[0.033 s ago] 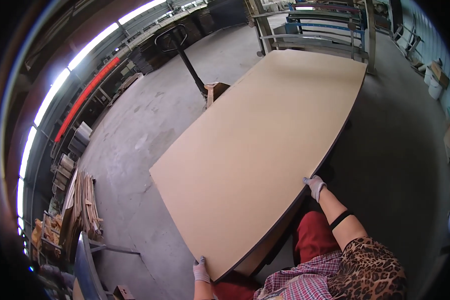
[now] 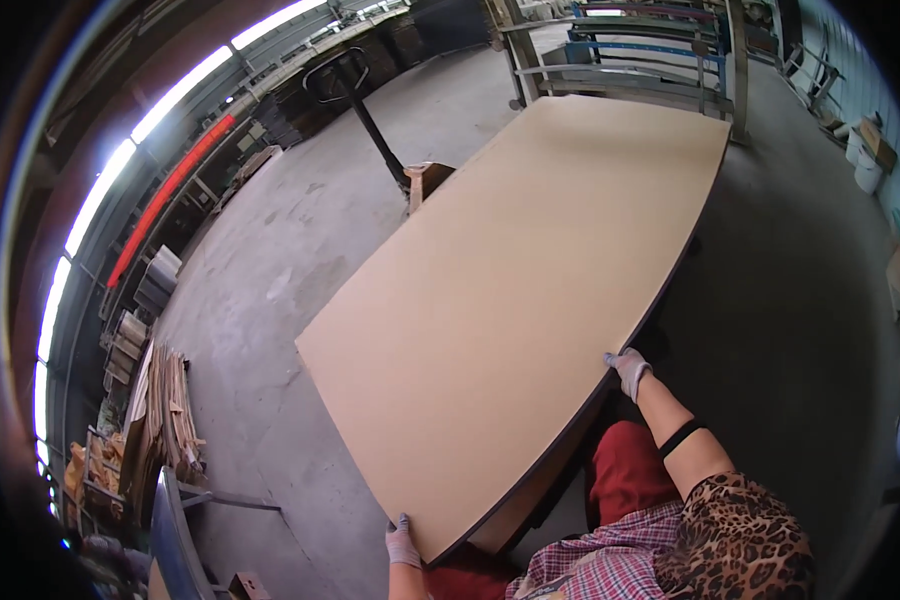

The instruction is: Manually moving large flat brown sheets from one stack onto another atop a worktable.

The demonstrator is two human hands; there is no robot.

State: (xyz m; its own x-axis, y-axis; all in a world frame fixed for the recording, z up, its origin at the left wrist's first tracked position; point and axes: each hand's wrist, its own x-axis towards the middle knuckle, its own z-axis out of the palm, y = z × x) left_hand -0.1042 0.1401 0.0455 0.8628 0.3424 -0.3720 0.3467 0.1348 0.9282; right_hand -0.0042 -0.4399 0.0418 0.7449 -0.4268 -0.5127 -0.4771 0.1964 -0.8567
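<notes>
Tan fibreboard sheet (image 2: 530, 310), large, flat, dark-edged: it lies straight ahead of your fingers and runs away from you, its long axis pointing up and to the right toward the far metal racks (image 2: 630, 60). Both your hands sit on its near long edge.

Right hand (image 2: 628, 370), gloved: fingers curled over the edge about midway along, closed on the board.

Left hand (image 2: 402, 545), gloved: fingers hooked on the near corner, also closed on the board, though the fingertips are small in view. This hand is at the sheet's end; the right one is further up its length, so the bulk of the board lies beyond and left of both.

Under the sheet, just behind your fingers: more boards of the same kind, only their dark edge showing.

Left of the fingers, well apart: bare concrete floor (image 2: 300, 250), then a stack of wood strips (image 2: 165, 420) by a metal frame.

Ahead and left, at the board's far side: pallet jack (image 2: 355, 95) with a wooden block (image 2: 425, 180) just beside the sheet's edge, the nearest thing in the way on that side.

Right of the fingers: dark floor, boxes far off.
</notes>
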